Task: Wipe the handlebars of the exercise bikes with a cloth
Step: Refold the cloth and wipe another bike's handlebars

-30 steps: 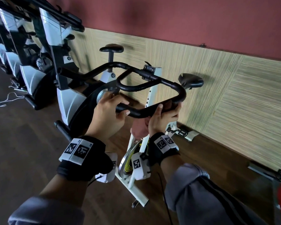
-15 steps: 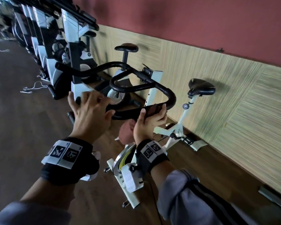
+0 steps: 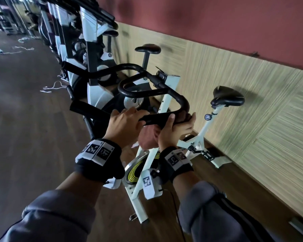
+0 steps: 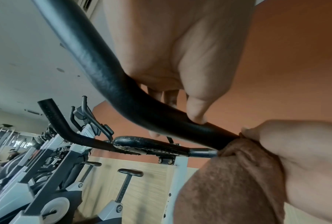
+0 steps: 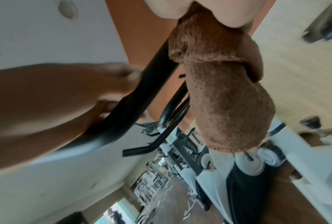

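Note:
The black handlebar (image 3: 152, 118) of a white exercise bike (image 3: 166, 102) is in front of me. My left hand (image 3: 126, 123) grips its near straight bar, fingers curled over the top and thumb (image 4: 195, 112) underneath. Just to the right, close to the bend, my right hand (image 3: 175, 130) holds a brown terry cloth (image 3: 147, 137) wrapped round the bar; its loose end hangs below. In the left wrist view the bar (image 4: 123, 91) runs into the cloth (image 4: 228, 181). From the right wrist the cloth (image 5: 224, 91) hangs off the bar (image 5: 142, 94).
The bike's black saddle (image 3: 227, 98) is to the right, by a striped wall panel (image 3: 252, 102). A row of further bikes (image 3: 87, 41) stretches away on the left, their handlebars close by. White cords (image 3: 52, 87) lie on the dark wooden floor (image 3: 24, 119).
My left hand lifted with fingers spread, then settled back on the bar. The right hand with the cloth slid along the bar toward the bend. My view swung left.

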